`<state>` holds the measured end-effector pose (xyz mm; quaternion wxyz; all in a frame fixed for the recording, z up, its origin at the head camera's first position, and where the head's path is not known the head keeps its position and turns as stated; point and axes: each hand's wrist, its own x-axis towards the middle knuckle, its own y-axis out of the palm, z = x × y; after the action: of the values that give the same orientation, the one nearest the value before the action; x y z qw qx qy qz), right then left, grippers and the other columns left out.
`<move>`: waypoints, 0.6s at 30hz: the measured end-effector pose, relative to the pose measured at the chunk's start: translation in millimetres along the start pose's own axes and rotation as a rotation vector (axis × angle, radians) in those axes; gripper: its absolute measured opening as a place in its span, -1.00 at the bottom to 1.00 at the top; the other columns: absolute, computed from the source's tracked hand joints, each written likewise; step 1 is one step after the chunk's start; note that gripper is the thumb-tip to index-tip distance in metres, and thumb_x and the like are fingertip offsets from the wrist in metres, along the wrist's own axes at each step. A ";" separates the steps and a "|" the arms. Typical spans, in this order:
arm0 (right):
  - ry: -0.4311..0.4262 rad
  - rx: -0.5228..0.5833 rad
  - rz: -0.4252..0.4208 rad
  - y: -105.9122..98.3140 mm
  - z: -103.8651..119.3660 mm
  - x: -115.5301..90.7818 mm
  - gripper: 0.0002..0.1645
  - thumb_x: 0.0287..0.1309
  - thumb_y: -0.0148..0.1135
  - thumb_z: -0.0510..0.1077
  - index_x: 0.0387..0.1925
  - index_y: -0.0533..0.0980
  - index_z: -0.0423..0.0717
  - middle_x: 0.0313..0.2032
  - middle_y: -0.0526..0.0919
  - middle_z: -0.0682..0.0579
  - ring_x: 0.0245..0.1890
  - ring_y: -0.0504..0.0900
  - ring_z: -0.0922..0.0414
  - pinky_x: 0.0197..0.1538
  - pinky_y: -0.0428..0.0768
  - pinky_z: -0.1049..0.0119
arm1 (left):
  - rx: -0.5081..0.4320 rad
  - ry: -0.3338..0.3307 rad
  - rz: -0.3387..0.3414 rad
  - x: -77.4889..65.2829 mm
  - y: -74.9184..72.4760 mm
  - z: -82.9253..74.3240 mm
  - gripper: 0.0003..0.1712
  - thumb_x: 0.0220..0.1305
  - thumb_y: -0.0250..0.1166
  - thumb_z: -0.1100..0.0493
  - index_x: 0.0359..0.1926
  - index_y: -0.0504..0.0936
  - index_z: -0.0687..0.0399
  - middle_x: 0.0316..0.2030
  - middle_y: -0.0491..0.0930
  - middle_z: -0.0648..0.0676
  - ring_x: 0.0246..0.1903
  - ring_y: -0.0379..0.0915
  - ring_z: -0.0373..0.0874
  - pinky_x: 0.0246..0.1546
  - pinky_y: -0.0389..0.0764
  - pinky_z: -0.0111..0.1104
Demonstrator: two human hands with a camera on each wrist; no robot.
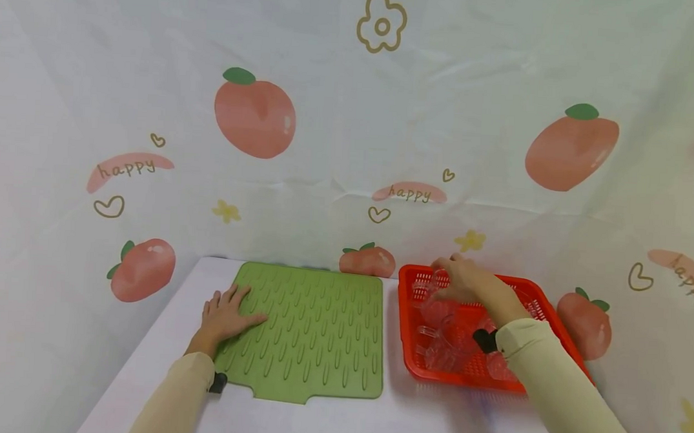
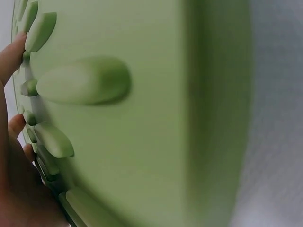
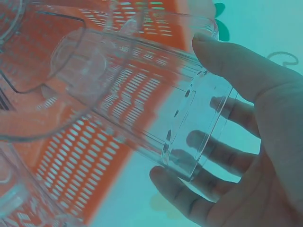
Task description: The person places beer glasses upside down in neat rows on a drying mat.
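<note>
My left hand (image 1: 226, 314) rests with spread fingers on the left side of a green drying mat (image 1: 319, 325) with raised oval ridges. In the left wrist view, the fingers (image 2: 13, 54) lie along the mat's ridged surface. Over the back left of a red basket (image 1: 406, 348), my right hand (image 1: 466, 283) holds a clear cup (image 3: 147, 99) by its thick-bottomed end. The thumb is on one side and the fingers (image 3: 175, 191) reach round the other. Several more clear cups (image 1: 442, 353) lie in the basket, some with handles; their outlines overlap.
The mat and the basket stand side by side on a white table (image 1: 343, 426), with a narrow gap between them. Behind and at both sides hangs a pale cloth (image 1: 340, 113) printed with fruit, flowers and hearts. The basket's back edge is close to the cloth.
</note>
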<state>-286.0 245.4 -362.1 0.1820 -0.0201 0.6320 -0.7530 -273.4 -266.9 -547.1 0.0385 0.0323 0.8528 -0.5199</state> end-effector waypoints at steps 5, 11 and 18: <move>-0.016 0.026 -0.016 -13.0 2.9 -6.0 -0.21 0.15 0.47 0.08 0.36 0.40 -0.03 0.35 0.35 -0.39 0.27 0.41 -0.38 0.16 0.57 -0.36 | -0.014 -0.006 0.007 -1.0 0.5 -0.6 0.20 0.16 0.29 -0.49 0.60 0.10 0.05 0.59 -0.12 0.38 0.53 -0.39 0.59 0.43 -0.26 0.47; -0.070 0.077 -0.069 -27.0 3.3 -9.5 -0.23 0.17 0.45 0.08 0.34 0.42 -0.07 0.34 0.37 -0.37 0.23 0.49 -0.30 0.20 0.56 -0.31 | -0.017 -0.012 0.019 -3.5 -2.9 -3.3 0.17 0.18 0.30 -0.45 0.59 0.11 0.07 0.59 -0.12 0.39 0.53 -0.38 0.60 0.42 -0.25 0.48; -0.069 0.151 -0.121 -37.1 6.7 -14.7 -0.19 0.15 0.46 0.13 0.36 0.40 -0.02 0.29 0.42 -0.31 0.21 0.50 -0.28 0.17 0.61 -0.26 | -0.012 -0.006 0.014 -3.8 -4.1 -4.3 0.18 0.18 0.30 -0.47 0.59 0.10 0.06 0.59 -0.11 0.38 0.52 -0.37 0.61 0.42 -0.22 0.48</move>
<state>-279.7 248.5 -322.3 0.1586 -0.0703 0.5644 -0.8070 -270.1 -265.0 -541.1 0.0447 0.0365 0.8556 -0.5143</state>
